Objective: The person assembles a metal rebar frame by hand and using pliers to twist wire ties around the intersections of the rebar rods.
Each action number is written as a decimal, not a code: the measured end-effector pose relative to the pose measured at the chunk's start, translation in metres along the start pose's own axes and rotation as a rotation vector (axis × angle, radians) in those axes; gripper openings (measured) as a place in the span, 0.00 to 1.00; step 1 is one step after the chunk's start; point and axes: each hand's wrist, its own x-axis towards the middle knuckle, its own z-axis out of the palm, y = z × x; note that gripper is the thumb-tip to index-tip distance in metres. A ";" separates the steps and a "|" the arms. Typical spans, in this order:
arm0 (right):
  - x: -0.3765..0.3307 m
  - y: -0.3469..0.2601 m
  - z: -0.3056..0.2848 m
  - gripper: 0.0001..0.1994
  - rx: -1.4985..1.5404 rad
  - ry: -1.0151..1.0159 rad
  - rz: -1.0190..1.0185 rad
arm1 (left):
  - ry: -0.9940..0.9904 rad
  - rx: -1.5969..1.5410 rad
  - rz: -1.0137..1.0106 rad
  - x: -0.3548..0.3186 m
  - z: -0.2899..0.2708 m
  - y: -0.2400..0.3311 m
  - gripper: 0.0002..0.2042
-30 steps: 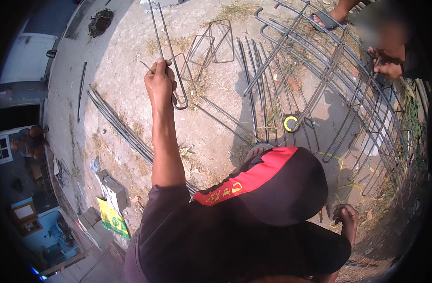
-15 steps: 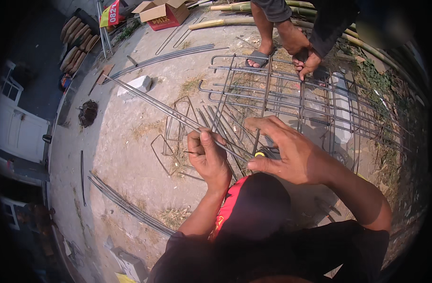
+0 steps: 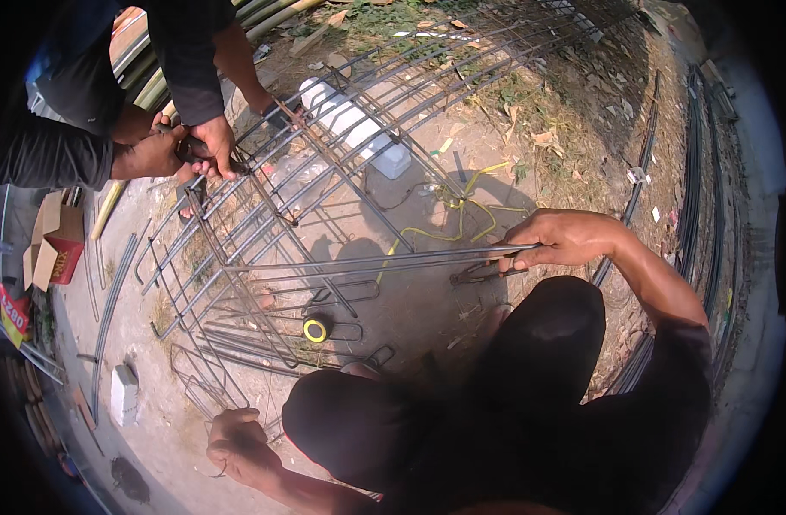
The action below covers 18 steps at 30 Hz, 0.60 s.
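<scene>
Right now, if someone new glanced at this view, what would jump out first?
The big cage of grey steel reinforcing bars lying across the sandy ground fills the middle. The person's right hand grips the ends of several long bars at centre right, while the left hand rests low on the ground near bent stirrups. A small round yellow tape measure lies under the cage, and a co-worker's hands work at the cage's upper left.

- Wearer's hands: two — left hand [image 3: 238, 446], right hand [image 3: 563, 239]
- Co-worker's hands [image 3: 206, 146]: two, close together on the rebar cage [image 3: 264, 257]
- Rebar cage: one; bars too many to count
- Tape roll [image 3: 315, 330]: one, yellow and black
- White blocks: two — white block [image 3: 358, 129], small white block [image 3: 123, 393]
- Cardboard box [image 3: 56, 249]: one
- Yellow cord [image 3: 461, 215]: one
</scene>
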 end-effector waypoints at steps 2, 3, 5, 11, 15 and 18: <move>-0.055 0.001 0.004 0.21 0.089 0.107 0.190 | 0.116 0.177 0.028 0.000 -0.019 0.035 0.43; -0.080 0.011 0.014 0.21 0.207 0.225 0.242 | 0.151 0.277 0.032 0.002 -0.017 0.038 0.43; -0.108 0.027 0.028 0.22 0.325 0.339 0.301 | 0.199 0.278 0.054 0.011 0.005 0.045 0.45; -0.110 0.105 0.031 0.21 0.166 0.813 0.560 | -0.490 0.292 0.263 0.043 0.079 0.070 0.31; -0.076 0.143 0.036 0.19 0.245 0.761 0.525 | -0.599 0.391 0.227 0.034 0.091 0.076 0.26; -0.061 0.174 0.044 0.24 0.275 0.761 0.465 | -0.579 0.400 0.182 0.034 0.091 0.081 0.25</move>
